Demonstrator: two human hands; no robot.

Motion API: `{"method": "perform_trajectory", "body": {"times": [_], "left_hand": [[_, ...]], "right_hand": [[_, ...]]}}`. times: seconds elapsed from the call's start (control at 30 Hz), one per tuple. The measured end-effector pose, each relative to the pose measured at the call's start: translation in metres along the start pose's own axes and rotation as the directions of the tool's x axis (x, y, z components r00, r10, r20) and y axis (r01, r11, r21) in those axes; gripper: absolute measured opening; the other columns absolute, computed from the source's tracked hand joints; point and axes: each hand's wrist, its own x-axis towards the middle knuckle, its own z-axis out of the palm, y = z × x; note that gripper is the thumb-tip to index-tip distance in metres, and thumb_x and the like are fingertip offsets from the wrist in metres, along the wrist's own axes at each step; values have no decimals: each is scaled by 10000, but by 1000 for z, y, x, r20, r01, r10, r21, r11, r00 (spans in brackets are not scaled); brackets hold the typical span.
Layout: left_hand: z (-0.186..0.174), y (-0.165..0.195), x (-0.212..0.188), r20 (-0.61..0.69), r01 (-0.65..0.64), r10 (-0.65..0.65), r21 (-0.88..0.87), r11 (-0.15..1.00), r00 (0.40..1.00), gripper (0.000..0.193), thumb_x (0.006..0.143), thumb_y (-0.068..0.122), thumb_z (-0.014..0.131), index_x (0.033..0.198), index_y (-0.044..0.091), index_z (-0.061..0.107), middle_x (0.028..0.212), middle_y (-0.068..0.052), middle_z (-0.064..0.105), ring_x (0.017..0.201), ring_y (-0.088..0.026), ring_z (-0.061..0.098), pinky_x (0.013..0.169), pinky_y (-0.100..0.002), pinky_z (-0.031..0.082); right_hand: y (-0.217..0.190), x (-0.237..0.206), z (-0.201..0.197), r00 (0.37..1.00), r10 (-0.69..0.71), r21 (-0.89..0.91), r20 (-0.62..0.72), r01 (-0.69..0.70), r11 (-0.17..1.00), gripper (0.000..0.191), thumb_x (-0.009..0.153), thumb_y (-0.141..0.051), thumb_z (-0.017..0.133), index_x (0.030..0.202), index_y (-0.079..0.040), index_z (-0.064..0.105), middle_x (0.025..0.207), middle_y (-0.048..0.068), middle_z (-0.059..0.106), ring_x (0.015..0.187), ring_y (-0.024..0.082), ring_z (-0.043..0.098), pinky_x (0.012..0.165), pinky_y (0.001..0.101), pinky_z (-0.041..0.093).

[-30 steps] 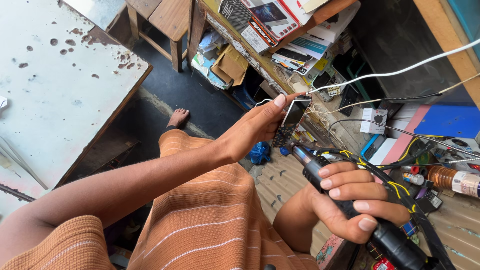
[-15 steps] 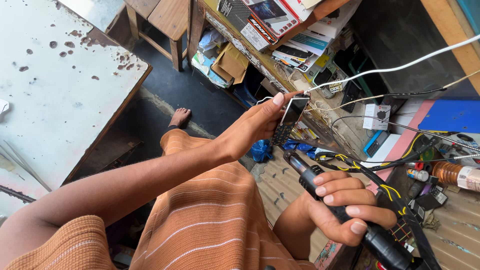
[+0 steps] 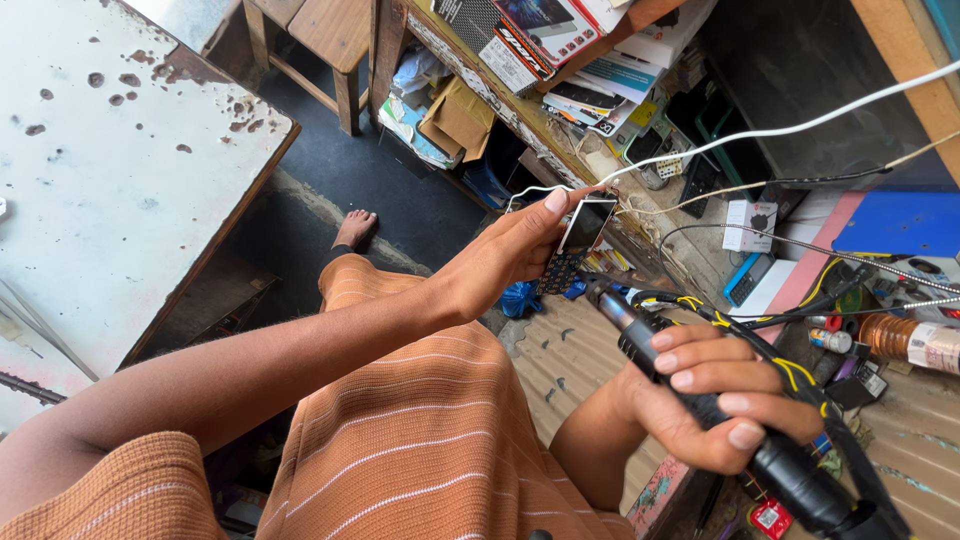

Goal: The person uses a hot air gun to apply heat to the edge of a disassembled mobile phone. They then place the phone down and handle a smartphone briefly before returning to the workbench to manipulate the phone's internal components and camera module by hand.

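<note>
Fingers (image 3: pixel 690 365) of the right hand (image 3: pixel 700 400) wrap tight around a black handheld tool (image 3: pixel 740 430), thumb underneath, three nails showing on top, and the tool's metal nozzle (image 3: pixel 608 303) sticks out just beyond the knuckles, angled up and to the left. Across from that tip, the left hand (image 3: pixel 505 255) pinches a small keypad phone (image 3: pixel 575 245) by its edge, thumb pressed flat along the top side, the other fingers tucked behind it; the phone tilts with its screen upward and its keypad toward the nozzle. Nozzle and phone sit near each other, not touching as far as one can see.

A white cable (image 3: pixel 760 135) runs from the phone's upper end off to the right. Just past the right-hand fingers, yellow and black wires (image 3: pixel 790 375) cross the tool's body. Beyond them lies a cluttered bench (image 3: pixel 900 470) with a small white box (image 3: pixel 750 225), a blue board (image 3: pixel 900 225) and a brown bottle (image 3: pixel 905 340). Below both wrists spreads an orange striped cloth (image 3: pixel 420 440) over the lap. Farther out from the left hand, a bare foot (image 3: pixel 355 228) rests on dark floor, a pitted white table (image 3: pixel 110 160) stands beside it, and a shelf of boxes and booklets (image 3: pixel 560 50) rises above the phone.
</note>
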Motion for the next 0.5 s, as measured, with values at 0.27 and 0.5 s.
{"method": "perform_trajectory", "body": {"times": [0.27, 0.5], "left_hand": [[-1, 0, 1, -4, -14, 14, -10, 1000, 1000, 784, 1029, 616, 350, 1601, 81, 382, 1372, -112, 629, 1205, -187, 612, 1046, -354, 487], [-5, -5, 4, 1, 15, -15, -24, 1000, 1000, 762, 1030, 603, 359, 1583, 80, 398, 1451, -117, 592, 1297, -214, 589, 1117, -380, 454]], "right_hand": [[-1, 0, 1, 999, -29, 41, 44, 27, 999, 242, 1026, -314, 488, 993, -90, 405, 633, 64, 442, 393, 165, 447, 362, 347, 493], [0, -4, -5, 999, -14, 33, 35, 13, 999, 233, 1014, -315, 492, 984, -99, 409, 628, 49, 452, 439, 161, 457, 367, 326, 497]]}}
